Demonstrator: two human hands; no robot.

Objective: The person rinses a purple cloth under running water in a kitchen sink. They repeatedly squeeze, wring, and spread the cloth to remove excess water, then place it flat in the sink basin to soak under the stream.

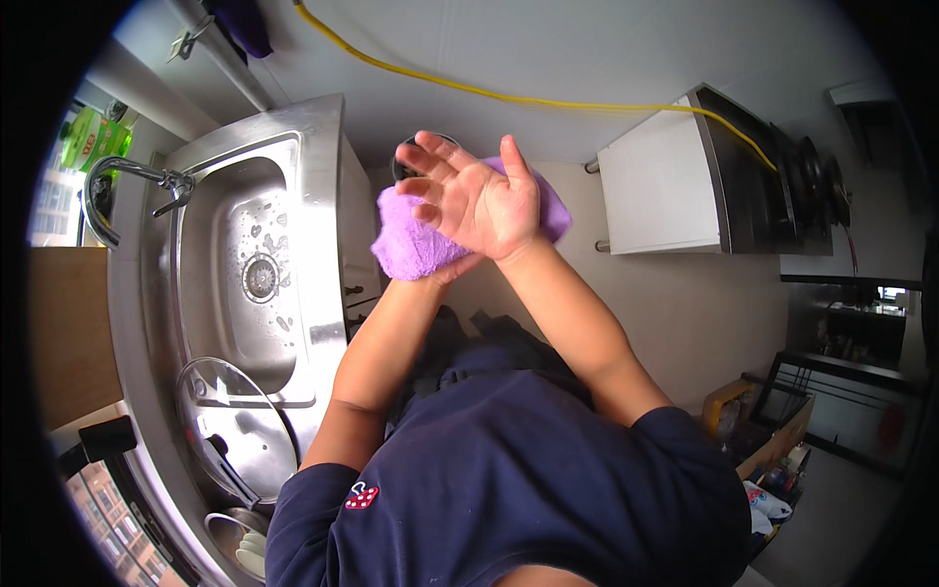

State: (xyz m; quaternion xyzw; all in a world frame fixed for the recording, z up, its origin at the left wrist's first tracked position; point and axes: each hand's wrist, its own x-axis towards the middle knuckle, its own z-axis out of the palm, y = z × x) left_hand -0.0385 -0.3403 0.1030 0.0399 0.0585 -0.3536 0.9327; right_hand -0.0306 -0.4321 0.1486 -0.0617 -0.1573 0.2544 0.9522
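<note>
A purple cloth is draped over my left hand, of which only a part near the wrist shows; its fingers are hidden beneath the cloth and behind the other hand. My right hand is raised in front of the cloth, palm up and fingers spread, holding nothing. Part of the cloth shows on both sides of it. Behind the fingers of my right hand, a round dark container is partly visible.
At left is a stainless steel sink with a curved faucet. A glass pot lid lies beside it, near stacked dishes. A white-sided cabinet stands at right, and a yellow hose runs along the wall.
</note>
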